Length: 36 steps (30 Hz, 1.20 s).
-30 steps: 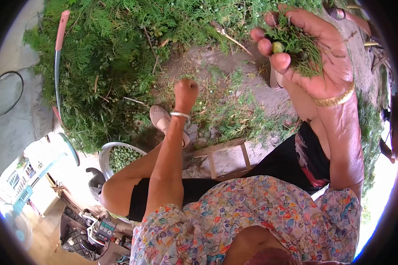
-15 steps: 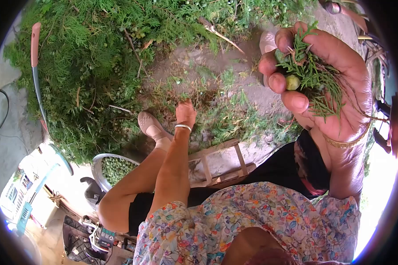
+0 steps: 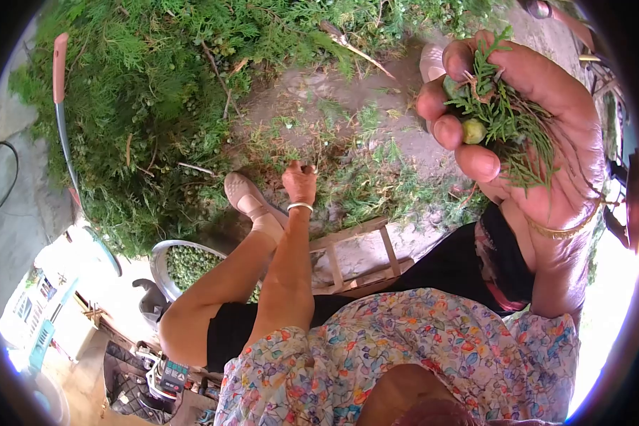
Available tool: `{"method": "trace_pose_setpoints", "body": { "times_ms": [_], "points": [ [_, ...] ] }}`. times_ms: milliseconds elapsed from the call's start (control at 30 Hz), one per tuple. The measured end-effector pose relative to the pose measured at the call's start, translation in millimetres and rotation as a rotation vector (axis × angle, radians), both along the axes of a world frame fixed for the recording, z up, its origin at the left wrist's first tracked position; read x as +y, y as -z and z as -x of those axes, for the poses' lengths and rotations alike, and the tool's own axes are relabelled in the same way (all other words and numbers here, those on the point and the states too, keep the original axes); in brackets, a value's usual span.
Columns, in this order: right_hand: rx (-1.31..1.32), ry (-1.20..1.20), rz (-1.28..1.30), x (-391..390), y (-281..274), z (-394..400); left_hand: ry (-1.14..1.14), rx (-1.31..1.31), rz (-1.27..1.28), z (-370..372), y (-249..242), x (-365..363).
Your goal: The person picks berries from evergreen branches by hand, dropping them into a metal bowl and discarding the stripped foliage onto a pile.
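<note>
My right hand is large and near the camera, its fingers curled round a green conifer sprig with small green cones; a yellowish cone shows by the fingertips. Lower and further left, my left hand, with a bracelet on the wrist, is low over the litter-strewn ground. Its fingers are bent together, and whatever is between them is too small to make out. A big heap of cut conifer branches lies beyond it.
A metal basin holding green cones stands beside my leg. A saw with a pink handle leans at the left of the heap. Under my legs is a wooden frame. A dark quilted bag is at the lower left.
My left hand has shifted slightly right and down, and its fingers show a small gap at the tips. My right hand still holds the sprig, almost unmoved.
</note>
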State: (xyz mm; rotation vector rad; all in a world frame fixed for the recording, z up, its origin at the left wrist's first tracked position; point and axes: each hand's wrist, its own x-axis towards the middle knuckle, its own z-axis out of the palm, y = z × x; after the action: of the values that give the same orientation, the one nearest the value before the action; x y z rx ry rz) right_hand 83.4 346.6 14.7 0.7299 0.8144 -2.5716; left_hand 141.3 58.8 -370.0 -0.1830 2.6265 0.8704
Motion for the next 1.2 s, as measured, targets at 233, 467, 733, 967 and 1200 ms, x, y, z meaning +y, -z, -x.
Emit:
{"method": "trace_pose_setpoints", "body": {
  "times_ms": [233, 467, 733, 967, 1200],
  "points": [
    [0.093, 0.029, 0.123, 0.5, 1.9, -1.6, 0.332, -0.038, 0.138, -4.5, 7.7, 9.3],
    [0.006, 0.027, -0.041, -4.0, -2.9, -5.7, -0.519, -0.203, -0.529, 69.1, -22.7, -11.8],
    [-0.139, 0.084, 0.048, 14.6, 11.9, -4.2, 0.129, 0.143, 0.101, 107.1, 9.2, 33.5],
    [-0.066, 0.069, 0.029, 13.7, 5.3, -6.7, -0.359, -0.252, -0.38, 107.5, 9.1, 26.3],
    [-0.15, 0.089, 0.004, 9.5, 2.9, -6.1, 0.077, -0.074, -0.481, 59.0, 2.4, 48.2]
  ]
}}
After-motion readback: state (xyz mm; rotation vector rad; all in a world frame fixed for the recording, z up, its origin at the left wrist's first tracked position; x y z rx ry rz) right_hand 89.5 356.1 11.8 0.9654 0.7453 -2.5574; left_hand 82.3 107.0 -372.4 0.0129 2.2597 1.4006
